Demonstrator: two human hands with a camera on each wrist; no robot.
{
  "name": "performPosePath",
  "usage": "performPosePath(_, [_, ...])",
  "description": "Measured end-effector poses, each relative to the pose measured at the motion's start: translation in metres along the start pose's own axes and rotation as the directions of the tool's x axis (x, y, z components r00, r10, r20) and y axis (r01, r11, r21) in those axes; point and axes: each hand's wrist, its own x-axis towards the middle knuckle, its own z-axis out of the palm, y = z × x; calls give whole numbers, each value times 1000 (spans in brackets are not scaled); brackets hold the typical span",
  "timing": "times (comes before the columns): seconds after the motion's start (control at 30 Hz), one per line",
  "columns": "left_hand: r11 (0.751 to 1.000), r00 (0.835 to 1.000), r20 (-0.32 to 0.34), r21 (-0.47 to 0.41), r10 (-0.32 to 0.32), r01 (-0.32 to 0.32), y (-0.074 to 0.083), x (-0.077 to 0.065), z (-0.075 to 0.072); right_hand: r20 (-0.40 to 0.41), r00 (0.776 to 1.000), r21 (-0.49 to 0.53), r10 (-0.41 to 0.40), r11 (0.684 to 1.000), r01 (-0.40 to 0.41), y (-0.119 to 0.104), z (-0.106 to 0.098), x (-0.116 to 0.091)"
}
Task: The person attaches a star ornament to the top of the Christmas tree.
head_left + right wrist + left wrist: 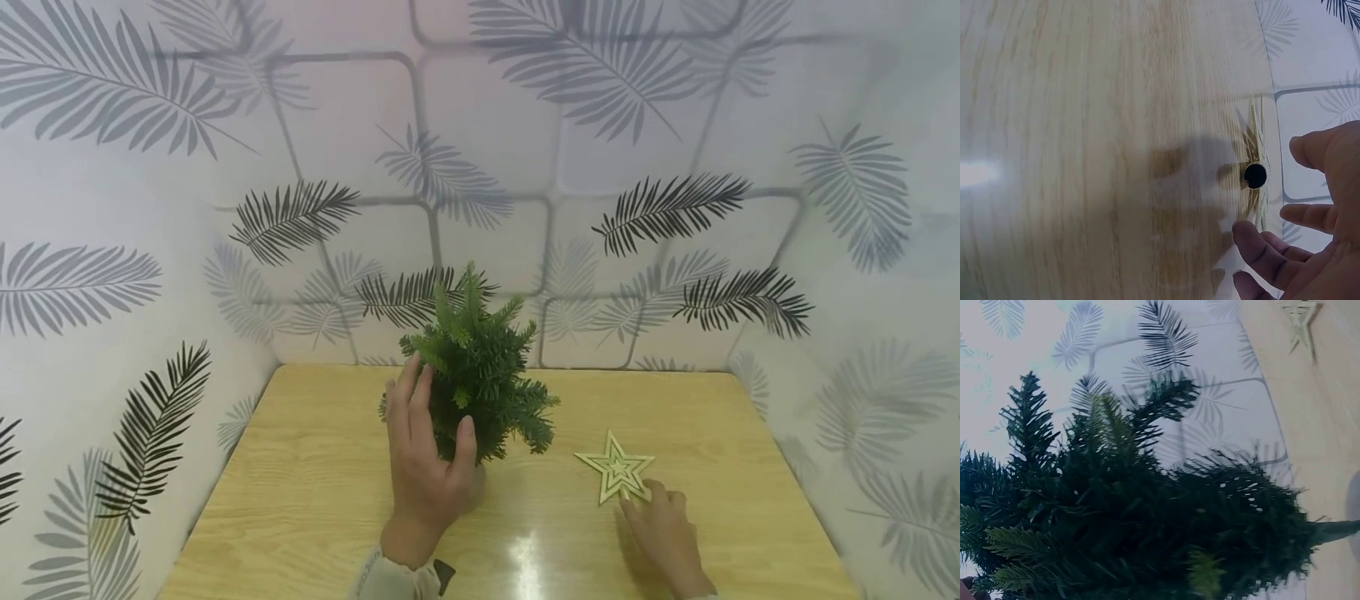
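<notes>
A small artificial Christmas tree [491, 379] stands upright on the table, its green branches filling much of the left wrist view. My left hand [427, 462] is raised at the tree's left side, fingers mostly straight against the branches. It partly hides the tree's base [476, 490]. A gold star tree topper [617, 468] lies to the right of the tree. In the right wrist view it appears edge-on, with a round dark socket [1255, 175] facing the camera. My right hand [666, 531] is at the star's near edge, fingers and thumb spread apart around it without gripping.
The light wood table [315, 500] reaches back to a wall [495, 150] with grey and black leaf patterns. Similar patterned walls rise on both sides. A bright light reflection [525, 562] shows on the tabletop near the front.
</notes>
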Motion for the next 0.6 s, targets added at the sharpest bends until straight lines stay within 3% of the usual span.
performPosePath(0.6, [1000, 999, -38, -19, -24, 23, -3, 35, 4, -14, 999, -23, 49, 998, -50, 6, 0, 2])
